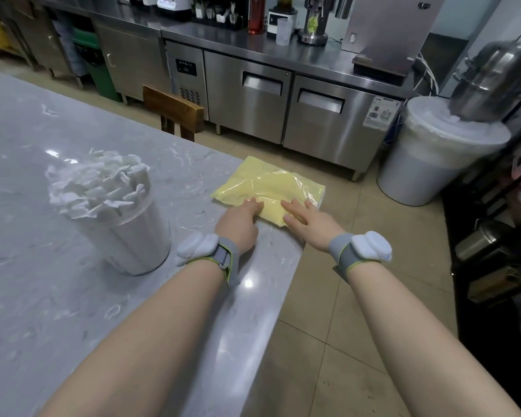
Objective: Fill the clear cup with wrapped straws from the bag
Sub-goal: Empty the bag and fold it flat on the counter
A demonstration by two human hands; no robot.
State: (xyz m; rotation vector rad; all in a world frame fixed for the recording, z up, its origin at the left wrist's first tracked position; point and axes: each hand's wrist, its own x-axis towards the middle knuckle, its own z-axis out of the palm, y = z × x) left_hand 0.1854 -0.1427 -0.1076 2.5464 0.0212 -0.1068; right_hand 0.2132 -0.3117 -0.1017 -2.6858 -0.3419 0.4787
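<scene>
A clear plastic cup (133, 236) stands on the grey marble table (42, 296), packed with white paper-wrapped straws (97, 185) that stick out of its top. To its right a yellow plastic bag (268, 185) lies flat at the table's far right corner, partly over the edge. My left hand (238, 221) rests on the bag's near left edge with fingers flat. Pressed flat on the bag's near right part is my right hand (310, 224), its fingers spread. Neither hand grips anything. Both wrists wear grey bands with white sensors.
The table edge runs diagonally just right of my hands, with tiled floor (343, 341) beyond. A wooden stool (175, 112) stands behind the table. Steel counters (268, 94) with appliances line the back. A white bucket (433, 158) and dark shelving stand at right.
</scene>
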